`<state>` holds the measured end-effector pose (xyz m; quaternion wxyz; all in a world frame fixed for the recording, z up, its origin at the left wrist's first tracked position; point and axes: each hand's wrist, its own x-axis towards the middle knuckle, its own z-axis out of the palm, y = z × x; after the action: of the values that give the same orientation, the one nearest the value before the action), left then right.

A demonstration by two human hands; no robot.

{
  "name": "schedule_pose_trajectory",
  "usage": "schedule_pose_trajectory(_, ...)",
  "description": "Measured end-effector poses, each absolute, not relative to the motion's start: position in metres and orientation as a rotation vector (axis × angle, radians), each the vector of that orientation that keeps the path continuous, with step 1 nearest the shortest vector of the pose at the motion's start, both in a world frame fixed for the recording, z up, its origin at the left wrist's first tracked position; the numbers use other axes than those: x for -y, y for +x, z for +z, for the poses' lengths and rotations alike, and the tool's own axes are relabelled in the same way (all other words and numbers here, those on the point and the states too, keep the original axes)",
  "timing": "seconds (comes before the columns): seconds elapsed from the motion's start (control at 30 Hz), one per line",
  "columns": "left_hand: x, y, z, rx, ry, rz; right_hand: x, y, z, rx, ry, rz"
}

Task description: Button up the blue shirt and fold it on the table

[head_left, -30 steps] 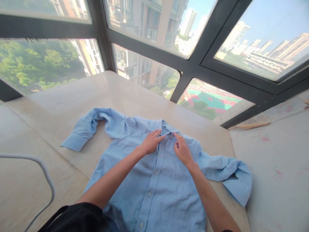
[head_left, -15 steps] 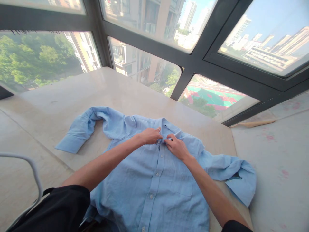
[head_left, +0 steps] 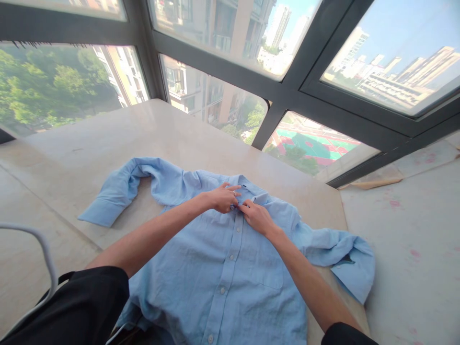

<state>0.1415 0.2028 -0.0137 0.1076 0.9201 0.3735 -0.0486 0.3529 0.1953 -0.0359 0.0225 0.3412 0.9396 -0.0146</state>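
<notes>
A light blue button-up shirt (head_left: 201, 249) lies front side up, its sleeves spread to both sides. Just below the collar (head_left: 257, 194), my left hand (head_left: 223, 197) pinches the top of the front edge. A ring shows on one of its fingers, and some fingers are raised off the cloth. Touching it from the right, my right hand (head_left: 258, 216) has thumb and fingertips closed on the same spot of the shirt. The cloth between my fingertips is mostly hidden. Down the placket (head_left: 227, 273) run several white buttons, with a chest pocket to the right.
The shirt rests on a pale stone ledge (head_left: 122, 129) under dark-framed windows (head_left: 287, 96). A white cable (head_left: 46, 254) curves at the left edge. On the right stands a wall (head_left: 406, 254) with faded floral paper, peeling near the window frame.
My hands have come closer together at the collar opening. Some left fingers have lifted and spread, while my right fingertips have moved slightly left. The camera view has shifted slightly.
</notes>
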Motion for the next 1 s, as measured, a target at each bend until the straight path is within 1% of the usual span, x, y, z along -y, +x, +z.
schedule_pose_trajectory(0.23, -0.197, 0.147, -0.008, -1.092, 2.773, -0.006, -0.195, 0.366, -0.055, -3.199, 1.024, 0.067)
schedule_pose_trajectory(0.4, -0.183, 0.16, -0.011, -1.21, 2.863, 0.128, -0.193, 0.366, -0.064, -3.357, 0.98, 0.211)
schedule_pose_trajectory(0.5, -0.171, 0.168, -0.018, -1.325, 2.784, 0.163, -0.192, 0.365, -0.069, -3.427, 0.908, 0.265)
schedule_pose_trajectory(0.6, -0.162, 0.172, -0.028, -1.434, 2.62, 0.18, -0.193, 0.365, -0.075, -3.493, 0.839, 0.214)
schedule_pose_trajectory(0.73, -0.154, 0.176, -0.04, -1.525, 2.516, 0.25, -0.193, 0.367, -0.079, -3.503, 0.852, 0.078)
schedule_pose_trajectory(0.87, -0.142, 0.182, -0.045, -1.779, 2.414, 0.385, -0.19, 0.369, -0.077, -3.505, 0.897, 0.047)
schedule_pose_trajectory(1.0, -0.132, 0.189, -0.042, -1.935, 2.15, 0.286, -0.188, 0.371, -0.074, -3.475, 0.993, 0.002)
